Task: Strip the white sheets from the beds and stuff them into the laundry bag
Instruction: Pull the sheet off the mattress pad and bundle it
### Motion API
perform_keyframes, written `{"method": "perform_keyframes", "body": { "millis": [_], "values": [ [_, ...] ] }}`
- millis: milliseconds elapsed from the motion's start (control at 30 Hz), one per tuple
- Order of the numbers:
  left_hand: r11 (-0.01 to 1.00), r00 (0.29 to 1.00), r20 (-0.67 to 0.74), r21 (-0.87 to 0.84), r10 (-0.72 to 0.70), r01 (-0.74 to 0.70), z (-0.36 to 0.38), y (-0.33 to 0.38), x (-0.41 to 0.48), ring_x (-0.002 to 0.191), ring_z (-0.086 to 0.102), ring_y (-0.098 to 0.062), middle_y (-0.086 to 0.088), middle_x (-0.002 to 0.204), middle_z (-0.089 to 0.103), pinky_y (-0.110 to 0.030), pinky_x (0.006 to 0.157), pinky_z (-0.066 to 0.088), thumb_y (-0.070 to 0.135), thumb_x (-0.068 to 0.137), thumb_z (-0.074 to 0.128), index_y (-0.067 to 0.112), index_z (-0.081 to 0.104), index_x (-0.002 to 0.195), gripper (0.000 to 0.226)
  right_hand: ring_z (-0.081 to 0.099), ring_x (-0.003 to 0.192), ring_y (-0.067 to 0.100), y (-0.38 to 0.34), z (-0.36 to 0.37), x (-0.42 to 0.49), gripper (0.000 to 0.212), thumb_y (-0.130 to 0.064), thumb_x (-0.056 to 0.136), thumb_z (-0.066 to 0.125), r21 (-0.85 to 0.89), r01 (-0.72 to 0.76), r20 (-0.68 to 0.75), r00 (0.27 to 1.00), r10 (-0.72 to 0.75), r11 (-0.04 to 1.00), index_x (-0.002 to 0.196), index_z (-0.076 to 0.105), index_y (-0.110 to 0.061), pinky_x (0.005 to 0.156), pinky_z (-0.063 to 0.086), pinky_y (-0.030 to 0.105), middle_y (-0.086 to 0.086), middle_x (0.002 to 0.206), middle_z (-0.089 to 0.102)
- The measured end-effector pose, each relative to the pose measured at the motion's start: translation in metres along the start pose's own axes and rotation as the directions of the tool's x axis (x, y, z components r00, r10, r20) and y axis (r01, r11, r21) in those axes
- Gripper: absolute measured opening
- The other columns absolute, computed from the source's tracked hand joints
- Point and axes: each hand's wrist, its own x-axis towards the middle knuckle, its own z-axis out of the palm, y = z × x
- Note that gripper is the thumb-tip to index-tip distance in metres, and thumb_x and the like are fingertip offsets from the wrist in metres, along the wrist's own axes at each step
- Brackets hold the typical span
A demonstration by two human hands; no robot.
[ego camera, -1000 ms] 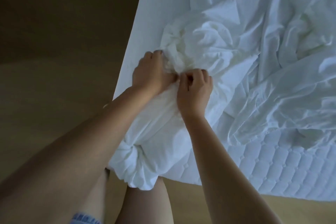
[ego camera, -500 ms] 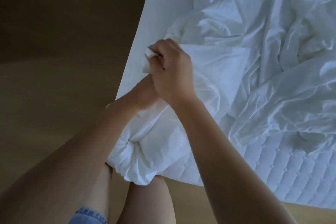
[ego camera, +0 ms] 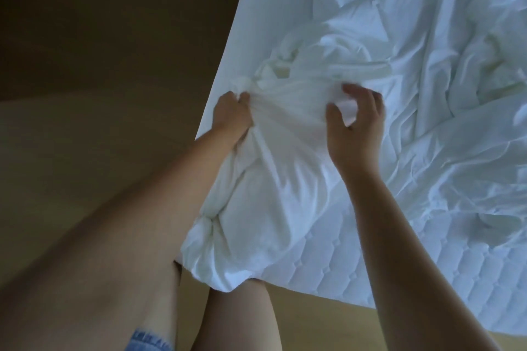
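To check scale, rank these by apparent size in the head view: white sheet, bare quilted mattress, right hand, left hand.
1. white sheet
2. bare quilted mattress
3. right hand and left hand: unranked; the left grips cloth, partly hidden, and the right may be nearer.

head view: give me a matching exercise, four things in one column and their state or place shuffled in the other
Column A
1. left hand
2. right hand
3. mattress
4. denim hem

Column B
a. quilted, bare at the near corner
b. grips the bunched white sheet at the bed's edge
c. blue, at the bottom edge of the view
d. fingers curved over the sheet, farther in from the edge

Pairs: 1-b, 2-d, 3-a, 4-c
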Motion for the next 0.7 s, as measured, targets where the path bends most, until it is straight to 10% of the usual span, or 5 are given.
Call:
{"method": "perform_keyframes", "body": {
  "millis": [133,267,333,433,700],
  "values": [
    [0.97,0.999,-0.04,0.244,0.003,0.007,-0.005,-0.001,0.022,0.123,0.049,-0.035,-0.02,0.132,0.053,-0.035,0.094,0.04,0.031,0.099,0.043,-0.001,0.052,0.125,0.043,0.03,0.135,0.026,0.041,0.002,-0.021,0.091,-0.06,0.076,0.059,-0.049,-0.299,0.199,0.932,0.303,0.953,0.15,0.018,-0.025,0.115,0.019,0.036,0.007,0.145,0.031],
    [0.885,0.93,-0.244,0.443,0.273,-0.143,-0.024,0.019,-0.024,0.135,0.033,-0.032,-0.014,0.146,0.035,-0.042,0.105,0.031,0.041,0.09,0.053,0.008,0.034,0.143,0.065,0.039,0.123,0.021,0.035,0.016,-0.012,0.107,-0.063,0.071,0.062,0.082,-0.313,0.213,0.933,0.291,0.946,0.152,0.006,-0.021,0.102,0.03,0.026,0.006,0.136,0.037],
    [0.817,0.907,-0.122,0.494,0.403,-0.297,-0.023,0.018,-0.073,0.145,0.014,-0.029,-0.013,0.157,0.015,-0.045,0.115,0.017,0.062,0.083,0.054,0.01,0.013,0.151,0.095,0.037,0.128,0.022,0.026,0.022,-0.003,0.108,-0.053,0.076,0.069,0.087,-0.317,0.204,0.934,0.295,0.944,0.152,0.001,-0.02,0.105,0.028,0.027,0.012,0.142,0.032],
    [0.73,0.959,0.191,0.621,0.211,-0.285,0.0,-0.002,-0.108,0.147,-0.008,-0.031,-0.01,0.159,-0.016,-0.058,0.114,0.008,0.083,0.057,0.06,0.017,-0.02,0.149,0.139,0.031,0.133,0.028,0.013,0.03,0.008,0.11,-0.055,0.074,0.071,0.053,-0.276,0.212,0.942,0.259,0.96,0.152,0.001,-0.022,0.112,0.025,0.036,0.013,0.143,0.028],
    [0.866,0.973,0.231,0.489,-0.019,-0.1,-0.006,-0.01,-0.032,0.147,-0.012,-0.029,-0.005,0.16,-0.017,-0.062,0.113,0.002,0.07,0.04,0.08,0.033,-0.031,0.143,0.156,-0.011,0.146,0.027,0.007,0.036,0.06,0.126,-0.071,0.06,0.069,-0.236,0.048,0.291,0.956,0.024,0.971,0.151,-0.004,-0.024,0.117,-0.002,0.04,0.013,0.158,-0.012]
  ]
}}
